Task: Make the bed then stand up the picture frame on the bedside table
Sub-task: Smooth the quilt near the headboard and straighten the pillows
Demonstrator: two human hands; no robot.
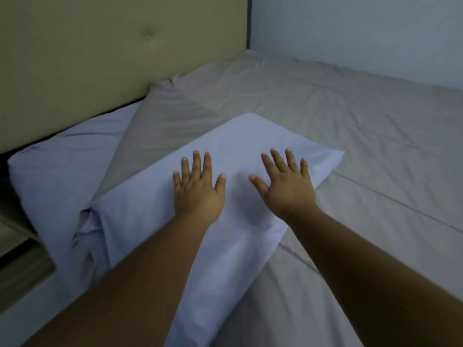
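A pale lavender pillow lies diagonally on top of a grey-beige blanket that covers most of the bed. My left hand and my right hand rest flat on the pillow's middle, palms down, fingers spread, holding nothing. The blanket's top corner is bunched near the headboard. Lavender sheet shows bare at the bed's left corner. No picture frame is in view.
A padded olive headboard runs along the back left. A pale wall borders the bed's far side. At the lower left edge, part of a low wooden surface beside the bed shows.
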